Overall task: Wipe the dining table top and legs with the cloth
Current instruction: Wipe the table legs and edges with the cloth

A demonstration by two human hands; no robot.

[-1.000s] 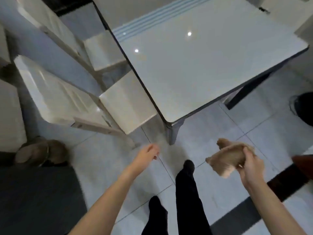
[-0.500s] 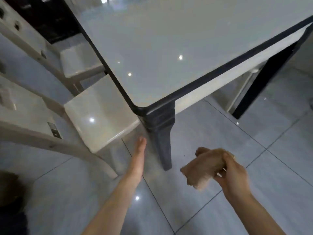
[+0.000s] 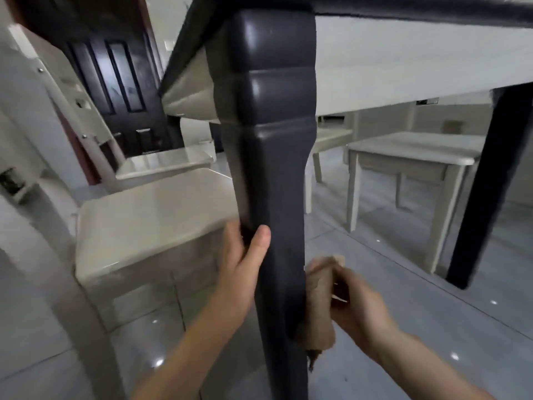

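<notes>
Left hand [image 3: 242, 262] grips leg [image 3: 277, 168], right hand [image 3: 359, 308] presses cloth [image 3: 317, 310]

low head view, close before table leg [image 3: 274, 168]

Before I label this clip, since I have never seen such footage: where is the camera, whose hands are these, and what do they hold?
No machine here: these are a person's two bare hands, filmed by one wide-angle camera worn on the head, low beside the table. The left hand grips the dark table leg, thumb on its front. The right hand holds a tan cloth against the leg's right side. A pale chair stands left of the leg. The tabletop's upper face is out of view.
</notes>
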